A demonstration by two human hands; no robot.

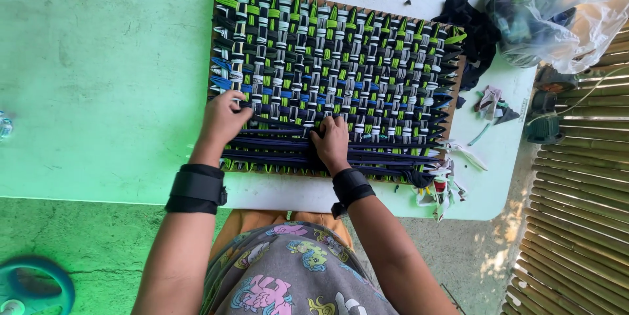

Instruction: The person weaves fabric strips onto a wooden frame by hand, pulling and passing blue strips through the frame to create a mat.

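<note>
Both wrist-banded hands press on the woven mat's near rows on the table [118, 79] — left hand [223, 120] curled at its edge, right hand [331, 143] pinching dark strips [275, 139] — so a hard tug could likely slip loops off the cardboard loom [341, 85].

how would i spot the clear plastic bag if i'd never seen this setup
Start at the pale green table with the woven fabric-strip mat on it. Go to the table's far right corner, past the black cloth. The clear plastic bag is the only crinkly, see-through thing there, stuffed with fabric.
</note>
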